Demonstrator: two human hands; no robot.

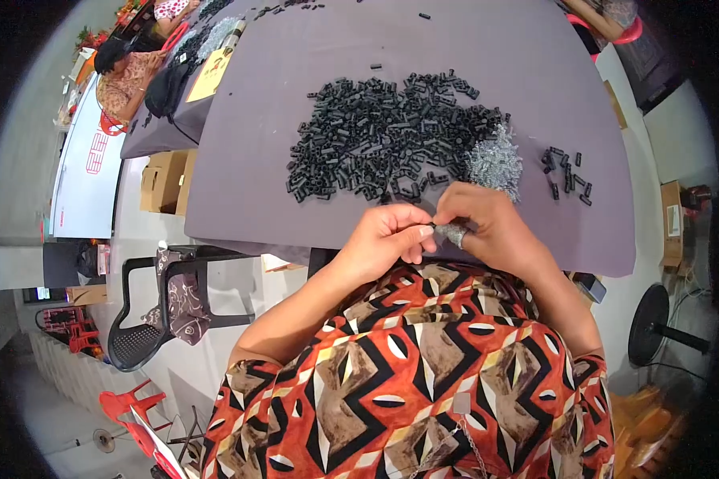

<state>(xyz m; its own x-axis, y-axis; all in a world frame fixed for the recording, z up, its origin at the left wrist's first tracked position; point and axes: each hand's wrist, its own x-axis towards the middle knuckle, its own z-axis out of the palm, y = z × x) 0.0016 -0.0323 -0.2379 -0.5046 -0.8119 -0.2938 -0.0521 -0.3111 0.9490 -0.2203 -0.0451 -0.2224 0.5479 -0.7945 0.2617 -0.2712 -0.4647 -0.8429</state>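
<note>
Grey cloth covers the long work table [240,160] in front of me, and nearly everything on it sits around one landmark, the big heap of short black plastic tubes [375,140] spread across its middle. Touching the right edge of that heap lies a smaller mound of shiny silver metal springs [495,164], and further right of it, well apart, a small cluster of finished-looking black pieces [566,176]. Both my hands meet just below the heap, at the near edge of the cloth. My left hand [387,235] is closed in a pinch, fingertips pressed on a tiny dark part [434,227] I cannot make out clearly. My right hand [487,223] is curled shut around a small bunch of silver springs [455,234], held against the fingers. As I judge it, the risk is a spring slipping from that loose bunch and dropping over the table edge into my lap, since my hands hover right at the rim. A black mesh chair [148,319] stands left of the table, and another person [128,76] works far beyond the heap's left side.
</note>
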